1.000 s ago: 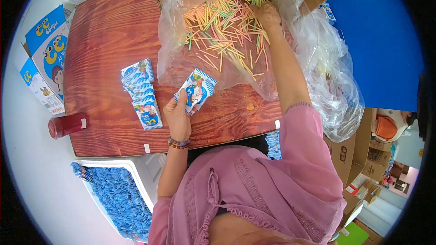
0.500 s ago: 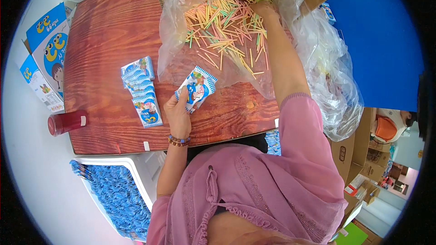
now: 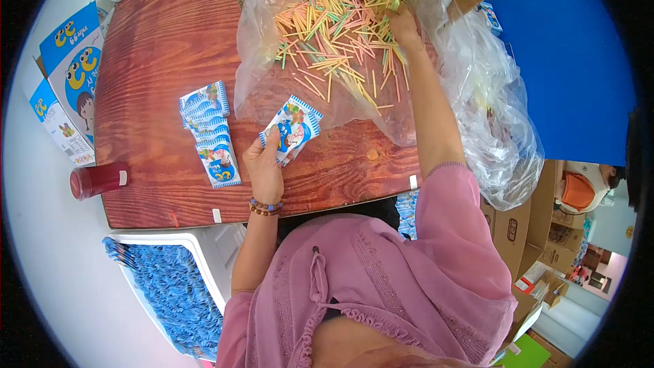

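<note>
My left hand (image 3: 264, 170) holds a small blue and white printed packet (image 3: 293, 129) just above the red-brown wooden table (image 3: 157, 54). My right hand (image 3: 403, 24) reaches far into a large clear plastic bag (image 3: 477, 102) and rests among a heap of thin coloured sticks (image 3: 334, 34), pink, yellow, orange and green. Whether its fingers grip any sticks is hard to tell. A fanned stack of the same blue packets (image 3: 210, 133) lies on the table left of my left hand.
A dark red jar (image 3: 99, 180) lies at the table's near left corner. Blue and white printed cartons (image 3: 68, 75) stand along the left. A white bin of blue packets (image 3: 167, 286) sits below the table. Cardboard boxes (image 3: 524, 238) are at the right, beside a blue surface (image 3: 565, 61).
My right hand has shifted slightly among the sticks in the bag. My left hand keeps the packet in about the same place.
</note>
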Demonstrator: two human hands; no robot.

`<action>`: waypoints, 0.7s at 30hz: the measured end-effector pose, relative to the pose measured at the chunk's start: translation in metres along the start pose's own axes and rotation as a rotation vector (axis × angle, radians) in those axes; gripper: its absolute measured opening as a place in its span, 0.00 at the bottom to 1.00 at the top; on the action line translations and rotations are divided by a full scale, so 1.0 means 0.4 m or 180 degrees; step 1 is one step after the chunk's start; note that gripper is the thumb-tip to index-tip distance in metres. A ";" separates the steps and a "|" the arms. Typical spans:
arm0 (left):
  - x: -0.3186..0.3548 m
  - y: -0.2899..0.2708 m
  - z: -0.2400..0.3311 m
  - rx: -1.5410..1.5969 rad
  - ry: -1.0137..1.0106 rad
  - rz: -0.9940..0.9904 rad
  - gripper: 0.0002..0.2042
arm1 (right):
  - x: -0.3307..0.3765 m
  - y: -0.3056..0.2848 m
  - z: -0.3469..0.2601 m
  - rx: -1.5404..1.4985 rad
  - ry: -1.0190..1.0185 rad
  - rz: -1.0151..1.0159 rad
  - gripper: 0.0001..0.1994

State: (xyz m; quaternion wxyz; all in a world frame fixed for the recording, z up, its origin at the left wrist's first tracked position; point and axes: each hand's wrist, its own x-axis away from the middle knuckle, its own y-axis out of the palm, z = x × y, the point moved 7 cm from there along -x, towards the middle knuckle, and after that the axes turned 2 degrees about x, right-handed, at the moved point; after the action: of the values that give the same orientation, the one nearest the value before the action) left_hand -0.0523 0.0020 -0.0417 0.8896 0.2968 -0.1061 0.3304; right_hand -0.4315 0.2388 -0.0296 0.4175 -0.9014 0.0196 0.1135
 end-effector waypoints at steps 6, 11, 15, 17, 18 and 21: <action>-0.002 0.007 -0.006 -0.0014 -0.0033 -0.0029 0.10 | 0.058 0.006 0.020 -0.1280 -0.0065 -0.0211 0.20; -0.005 0.013 -0.008 0.0001 0.0037 -0.0055 0.11 | 0.097 0.002 -0.007 -0.0744 -0.0131 -0.0075 0.13; -0.001 0.008 -0.001 -0.0108 0.0090 -0.0086 0.11 | 0.131 -0.035 -0.078 -0.0500 0.0100 -0.0334 0.17; -0.005 0.017 -0.013 -0.0122 -0.0021 -0.0271 0.10 | 0.124 -0.057 -0.058 -0.0762 -0.0190 -0.0004 0.15; -0.007 0.024 -0.015 -0.0126 -0.0031 -0.0300 0.10 | 0.123 -0.079 -0.054 -0.1022 -0.0497 0.0305 0.13; -0.005 -0.002 -0.009 -0.0208 -0.0008 -0.0192 0.10 | 0.177 -0.086 -0.158 -0.1998 -0.0397 -0.0021 0.12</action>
State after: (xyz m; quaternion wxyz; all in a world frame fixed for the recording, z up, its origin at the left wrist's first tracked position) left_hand -0.0531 0.0028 -0.0457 0.9083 0.2711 -0.1090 0.2994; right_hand -0.3461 0.2175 0.0199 0.1197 -0.9775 -0.0449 0.1677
